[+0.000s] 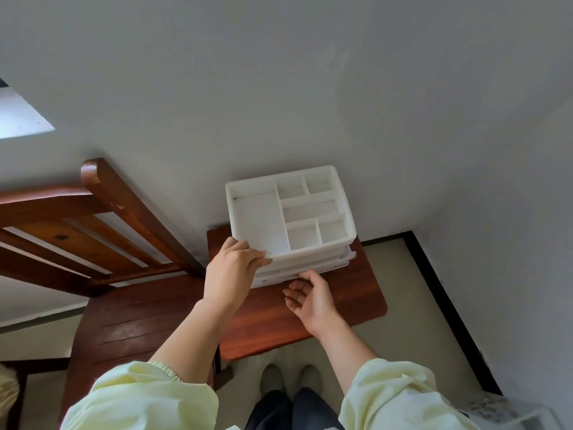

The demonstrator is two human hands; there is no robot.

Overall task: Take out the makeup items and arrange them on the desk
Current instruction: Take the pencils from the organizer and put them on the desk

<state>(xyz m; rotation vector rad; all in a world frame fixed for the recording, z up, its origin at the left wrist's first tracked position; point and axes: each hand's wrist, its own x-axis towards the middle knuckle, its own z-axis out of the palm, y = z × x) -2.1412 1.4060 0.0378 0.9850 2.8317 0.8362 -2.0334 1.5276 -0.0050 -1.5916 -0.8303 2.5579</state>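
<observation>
While pinching the near left corner of the white plastic organiser box (pixel 310 255), bends the left hand (pixel 231 270) over the top rim, fingers curled onto the edge, knuckles up. Closed on that corner and on nothing else. Turns the right hand (pixel 313 297) palm up just in front of the box, fingers loosely bent and relaxed, holding nothing. Reaches one fingertip to the lower edge of the translucent drawers (pixel 310 270) stacked under the open top tray; cannot tell whether touching or just short of it. Puts the box beyond both hands: its corner inside the left grip, its drawer fronts just past the right palm.

Stands at the far end of the small reddish-brown wooden desk (pixel 356 293), with its back close to the pale grey wall (pixel 310 88) and slightly skewed to the desk edge. Shows six open compartments on top: one large on the left, two small at the back right, one long in the middle, two small at the near right. Cannot see into the drawers, so cannot tell where any makeup lies.

To the left of the desk, a dark red-brown slatted wooden chair (pixel 130 218), its seat just beside the desk edge. Nearest the camera, pale yellow gathered sleeves (pixel 148 395) on both forearms. Below them, dark trousers and light slippers (pixel 273 380) on the floor by the near desk edge. At the lower right corner, a clear plastic container (pixel 508 414), blurred, well apart from the desk.
</observation>
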